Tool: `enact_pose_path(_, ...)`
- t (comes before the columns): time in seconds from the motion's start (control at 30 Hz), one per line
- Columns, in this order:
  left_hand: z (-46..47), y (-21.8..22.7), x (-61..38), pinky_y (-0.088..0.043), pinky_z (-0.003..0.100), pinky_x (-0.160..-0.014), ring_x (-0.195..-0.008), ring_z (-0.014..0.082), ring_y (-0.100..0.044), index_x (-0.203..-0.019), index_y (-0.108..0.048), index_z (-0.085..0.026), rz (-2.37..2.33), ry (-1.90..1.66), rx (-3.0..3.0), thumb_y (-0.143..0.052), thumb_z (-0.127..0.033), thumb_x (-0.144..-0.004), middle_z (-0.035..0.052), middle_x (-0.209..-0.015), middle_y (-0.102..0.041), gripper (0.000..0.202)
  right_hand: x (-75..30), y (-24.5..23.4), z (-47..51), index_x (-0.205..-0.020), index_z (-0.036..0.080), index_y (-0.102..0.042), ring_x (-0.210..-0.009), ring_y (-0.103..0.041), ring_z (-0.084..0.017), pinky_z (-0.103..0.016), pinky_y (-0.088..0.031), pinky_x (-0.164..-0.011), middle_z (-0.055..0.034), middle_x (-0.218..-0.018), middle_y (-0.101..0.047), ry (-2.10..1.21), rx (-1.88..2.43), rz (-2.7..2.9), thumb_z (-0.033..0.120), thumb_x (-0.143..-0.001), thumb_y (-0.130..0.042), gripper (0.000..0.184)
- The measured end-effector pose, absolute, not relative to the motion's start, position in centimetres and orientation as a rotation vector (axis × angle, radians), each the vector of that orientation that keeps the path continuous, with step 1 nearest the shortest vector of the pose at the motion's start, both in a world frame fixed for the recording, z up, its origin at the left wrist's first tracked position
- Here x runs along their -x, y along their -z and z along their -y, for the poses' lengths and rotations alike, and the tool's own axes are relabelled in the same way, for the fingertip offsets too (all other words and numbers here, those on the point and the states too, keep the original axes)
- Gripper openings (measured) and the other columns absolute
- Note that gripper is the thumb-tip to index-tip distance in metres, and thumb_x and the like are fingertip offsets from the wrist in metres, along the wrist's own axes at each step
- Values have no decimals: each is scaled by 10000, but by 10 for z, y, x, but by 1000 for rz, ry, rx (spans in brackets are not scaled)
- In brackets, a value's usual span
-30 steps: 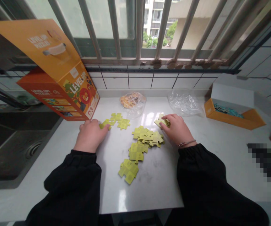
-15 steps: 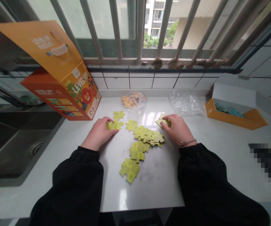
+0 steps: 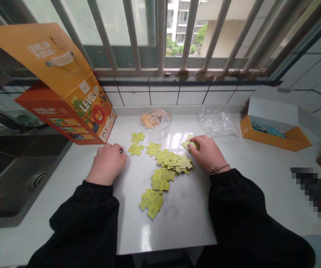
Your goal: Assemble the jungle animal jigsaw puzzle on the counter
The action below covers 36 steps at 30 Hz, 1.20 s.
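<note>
My left hand (image 3: 106, 163) rests on the counter in a loose fist, just left of a yellow-green puzzle piece (image 3: 135, 149), apart from it. No piece shows in its curled fingers. Behind that piece lies another puzzle piece (image 3: 137, 137). With thumb and fingers, my right hand (image 3: 206, 152) grips a few yellow-green puzzle pieces (image 3: 187, 142) low over the counter. Between the hands a heap of overlapping puzzle pieces (image 3: 177, 162) spreads out. More pieces (image 3: 151, 202) trail from it toward the front edge.
An orange puzzle box (image 3: 93, 111) with a raised lid stands at the left, beside the dark sink (image 3: 12, 178). Along the back lie a plastic bag with orange pieces (image 3: 153, 119) and a clear plastic bag (image 3: 216, 121). An open box (image 3: 274, 137) with bluish pieces sits right.
My left hand has let go of the puzzle piece, drawn back to the left and curled its fingers. My right hand stays on its pieces. The view has shifted slightly.
</note>
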<state>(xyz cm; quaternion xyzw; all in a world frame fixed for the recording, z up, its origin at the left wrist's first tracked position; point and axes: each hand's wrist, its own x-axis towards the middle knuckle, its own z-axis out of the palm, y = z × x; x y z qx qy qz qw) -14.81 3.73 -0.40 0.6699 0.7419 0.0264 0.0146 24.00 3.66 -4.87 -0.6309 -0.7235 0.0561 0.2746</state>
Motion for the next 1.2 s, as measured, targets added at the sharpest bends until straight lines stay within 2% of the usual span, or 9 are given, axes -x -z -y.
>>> enact_pose_path(0.1, -33, 2, 133, -549, 607, -1048, -1283, 471, -631, -1283, -751, -160, -2308, -113, -2036, -578, -605, -989, 236, -1309, -695, 561, -240, 49, -37, -1157, 203, -799, -1138, -706, -339, -534, -537, -1076, -167, -1171, -776, -157, 1687, 1953, 377, -993, -647, 283)
enact_pose_path(0.2, -32, 5, 119, -530, 627, -1076, -1321, 474, -591, -1312, -733, -155, -2278, -200, -2123, -582, -705, -982, 242, -1345, -662, 659, -240, 48, -36, -1159, 202, -799, -1136, -705, -346, -539, -538, -1073, -173, -1185, -776, -161, 1694, 1960, 385, -991, -649, 290)
enact_pose_path(0.4, -36, 12, 110, -512, 573, -1093, -1341, 435, -585, -1291, -703, -176, -2183, -293, -2088, -745, -564, -929, 212, -1410, -651, 532, -238, 45, -35, -1147, 192, -799, -1116, -709, -346, -520, -541, -1058, -172, -1181, -782, -146, 1718, 1978, 377, -988, -653, 284)
enact_pose_path(0.5, -36, 4, 109, -506, 529, -1066, -1275, 381, -638, -1274, -662, -225, -2093, -401, -2046, -825, -444, -872, 147, -1362, -703, 486, -237, 43, -34, -1145, 196, -799, -1113, -711, -338, -504, -541, -1052, -166, -1181, -784, -155, 1717, 1981, 376, -990, -654, 278)
enact_pose_path(0.63, -31, -3, 104, -487, 463, -987, -1142, 305, -673, -1050, -690, -267, -1843, -436, -2180, -676, -193, -912, 47, -1159, -771, 157, -237, 42, -34, -1158, 187, -799, -1126, -710, -338, -503, -535, -1061, -169, -1183, -782, -159, 1721, 1969, 376, -997, -648, 291)
enact_pose_path(0.73, -26, 0, 101, -460, 495, -976, -1203, 334, -637, -971, -732, -280, -1818, -372, -2325, -553, -54, -881, 58, -1173, -771, 302, -237, 42, -34, -1155, 194, -801, -1125, -711, -332, -505, -534, -1065, -172, -1188, -778, -166, 1719, 1963, 374, -996, -647, 286)
enact_pose_path(0.93, -22, 8, 101, -458, 529, -951, -1203, 362, -633, -1008, -790, -279, -1843, -320, -2341, -525, -6, -862, 99, -1256, -770, 408, -238, 41, -35, -1143, 205, -800, -1115, -709, -337, -512, -537, -1056, -163, -1169, -784, -182, 1708, 1967, 376, -991, -646, 276)
enact_pose_path(1.07, -24, 7, 102, -473, 540, -941, -1163, 374, -634, -888, -802, -251, -1962, -260, -2314, -540, -107, -917, 114, -1215, -790, 300, -238, 43, -35, -1152, 207, -797, -1123, -705, -341, -523, -531, -1071, -163, -1189, -780, -178, 1707, 1972, 378, -993, -637, 283)
enact_pose_path(1.2, -27, 5, 108, -514, 540, -946, -1157, 382, -641, -964, -820, -224, -2059, -225, -2305, -496, -160, -963, 136, -1256, -790, 330, -240, 46, -36, -1164, 200, -793, -1132, -702, -342, -527, -528, -1078, -170, -1184, -772, -172, 1709, 1969, 396, -994, -637, 302)
